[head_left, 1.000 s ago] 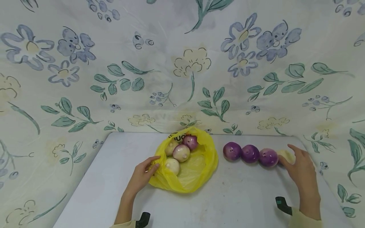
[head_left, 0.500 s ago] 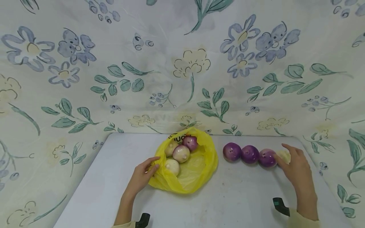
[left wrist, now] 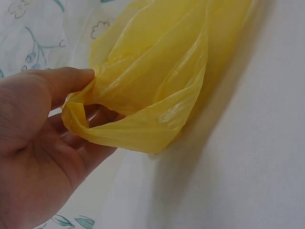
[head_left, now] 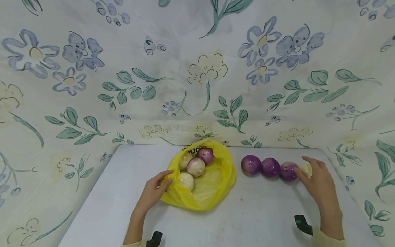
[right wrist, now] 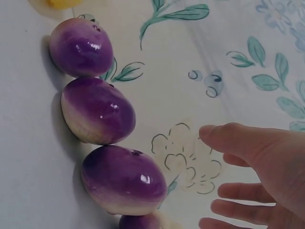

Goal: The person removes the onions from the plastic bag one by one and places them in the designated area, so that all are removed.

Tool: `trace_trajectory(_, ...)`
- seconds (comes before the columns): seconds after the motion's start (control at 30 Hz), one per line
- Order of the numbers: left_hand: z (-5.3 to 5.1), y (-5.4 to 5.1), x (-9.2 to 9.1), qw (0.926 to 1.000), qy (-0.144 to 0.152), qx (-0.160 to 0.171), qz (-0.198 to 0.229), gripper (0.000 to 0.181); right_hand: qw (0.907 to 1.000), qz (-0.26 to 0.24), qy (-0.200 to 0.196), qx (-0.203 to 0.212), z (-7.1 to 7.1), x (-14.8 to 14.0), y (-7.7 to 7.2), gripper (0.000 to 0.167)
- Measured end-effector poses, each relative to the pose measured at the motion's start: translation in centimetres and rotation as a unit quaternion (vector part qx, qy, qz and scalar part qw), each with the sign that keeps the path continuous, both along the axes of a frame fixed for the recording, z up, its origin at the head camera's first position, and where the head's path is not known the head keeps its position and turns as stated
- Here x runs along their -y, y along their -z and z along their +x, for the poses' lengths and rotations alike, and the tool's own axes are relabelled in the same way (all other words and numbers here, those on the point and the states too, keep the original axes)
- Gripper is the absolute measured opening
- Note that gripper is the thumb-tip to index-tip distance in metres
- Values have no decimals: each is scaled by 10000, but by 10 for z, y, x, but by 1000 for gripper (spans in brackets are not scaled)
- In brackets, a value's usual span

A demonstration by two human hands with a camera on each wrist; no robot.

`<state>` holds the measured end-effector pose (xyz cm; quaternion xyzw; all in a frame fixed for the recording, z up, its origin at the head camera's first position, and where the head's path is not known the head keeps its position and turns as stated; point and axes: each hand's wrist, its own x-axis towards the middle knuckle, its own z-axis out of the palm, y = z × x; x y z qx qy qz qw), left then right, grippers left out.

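Observation:
My left hand (head_left: 154, 188) pinches the rim of a yellow plastic bag (head_left: 228, 171) between thumb and fingers; the left wrist view shows the thin film (left wrist: 157, 95) folded over the fingers. Inside the bag lie several turnips, one mostly purple (head_left: 205, 155) and others paler (head_left: 187, 180). To the right, a row of turnips stands side by side: three purple-topped ones (head_left: 251, 165) (head_left: 270, 167) (head_left: 289, 171) and a pale one (head_left: 306, 169) partly hidden by my right hand (head_left: 319, 181). In the right wrist view that hand (right wrist: 267, 167) has its fingers spread, apart from the turnips (right wrist: 125, 180).
Everything rests on a white table (head_left: 253, 216). A flower-patterned cloth (head_left: 172, 85) hangs behind the table's back edge and along both sides. Dark wrist-camera mounts (head_left: 303, 224) stick out from both cuffs.
My right hand has shifted slightly left along the row, from beside the pale turnip toward the third purple-topped one. The left hand keeps its hold on the bag rim.

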<state>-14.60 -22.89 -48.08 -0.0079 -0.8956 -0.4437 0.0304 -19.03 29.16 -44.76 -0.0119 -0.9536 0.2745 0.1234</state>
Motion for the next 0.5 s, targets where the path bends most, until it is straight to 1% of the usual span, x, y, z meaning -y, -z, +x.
trace_trajectory(0.2,0,-1,0,10000,-10,0,-5,34,9999,56,-72,-102,0,2,0,56)
trace_trajectory(0.5,0,0,0,10000,-8,-6,-35,34,9997,39,-134,-182,-1,1,1,55)
